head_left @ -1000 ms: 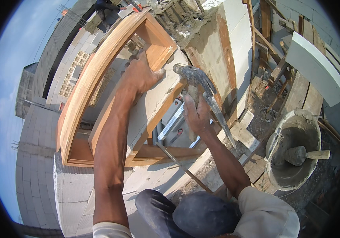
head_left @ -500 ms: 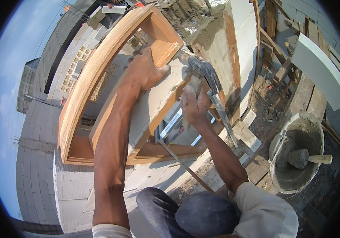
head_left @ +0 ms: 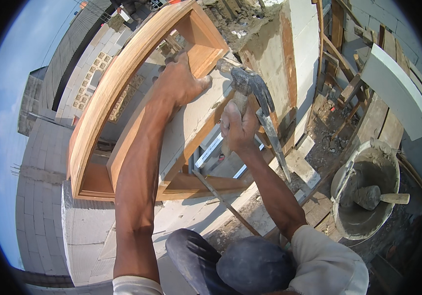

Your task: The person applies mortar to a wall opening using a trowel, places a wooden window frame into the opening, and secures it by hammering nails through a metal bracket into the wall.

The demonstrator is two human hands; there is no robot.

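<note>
A brown wooden window frame [head_left: 137, 69] lies tilted in front of me, with a pale, plaster-dusted outer side. My left hand [head_left: 179, 83] is closed over the frame's edge, fingers curled into the opening and thumb on the pale side. In my right hand [head_left: 239, 129] is a claw hammer [head_left: 251, 86], gripped by its handle just below the dark metal head. The hammer's striking end is close to the frame's far right corner; whether it touches, I cannot tell. Below my right hand, part of the handle shows against the lower opening.
To the right stands a mortar-coated bucket [head_left: 338, 196] with a trowel [head_left: 368, 197] in it. A white board [head_left: 400, 96] leans behind it among loose planks. A thin stick [head_left: 225, 202] slants below the frame. Pale block wall [head_left: 90, 226] lies at the left; another person [head_left: 127, 9] is far off.
The hammer and my right hand have shifted slightly up toward the frame's corner. My left hand keeps its hold. The whole view has moved a little.
</note>
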